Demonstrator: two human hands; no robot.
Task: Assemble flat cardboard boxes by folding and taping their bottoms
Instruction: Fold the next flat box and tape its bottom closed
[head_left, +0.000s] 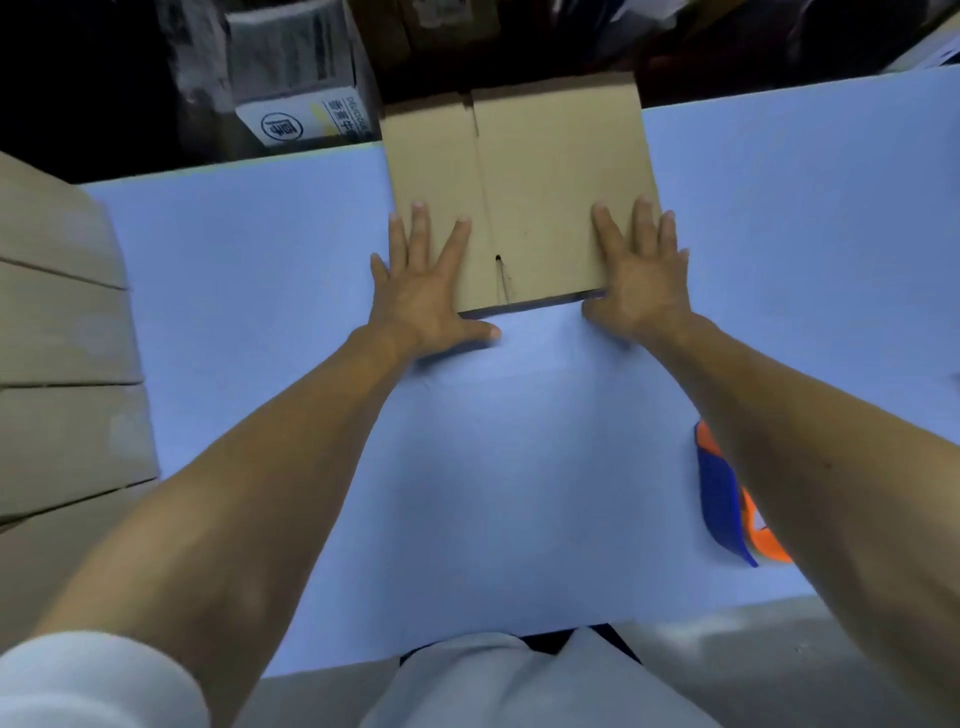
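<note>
Flat box (524, 197): lies collapsed on the blue table (519, 441), at its far edge; far end overhangs toward the dark shelving.
Long axis: runs away from the person, near edge to far edge; a fold crease with a slot at each end runs the same way, left of centre.
Left hand (426, 291): fingers straight and spread, pressed flat on the near-left corner; thumb off the card, on the table. Holds nothing.
Right hand (639, 275): fingers straight, flat on the near-right corner, thumb at the near edge. Holds nothing.
Nearness: both hands equally close, one per near corner, box between and beyond them.
Judgement: box not yet opened; next move likely needs the near edge lifted or the side edges pushed inward.
Tape dispenser (727, 499): orange and blue, on the table near the right forearm, well apart from the box.
Flat stack (62, 338): more cardboard at far left.
</note>
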